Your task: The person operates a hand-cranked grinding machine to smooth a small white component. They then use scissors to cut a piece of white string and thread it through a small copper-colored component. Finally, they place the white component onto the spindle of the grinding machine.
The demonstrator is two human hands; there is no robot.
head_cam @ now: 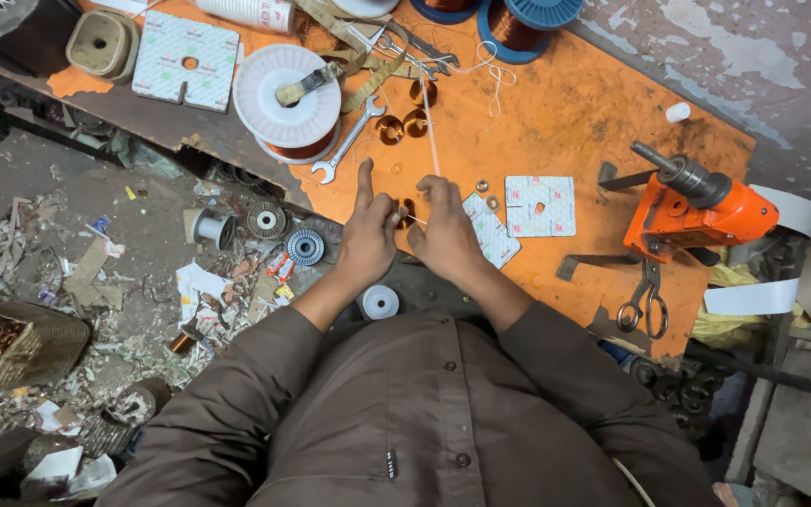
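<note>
We note: left hand [366, 235] pinches a small copper coil [406, 212] at the near edge of the orange counter [565, 113]; right hand [445, 230] grips the white string [430, 131] taut. We judge steady tension and snug wraps matter.

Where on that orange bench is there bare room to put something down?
Bare orange shows between the white thread and the orange winding tool, above the white card. It is crowded around the white spool, spanner and both hands, left, right.
</note>
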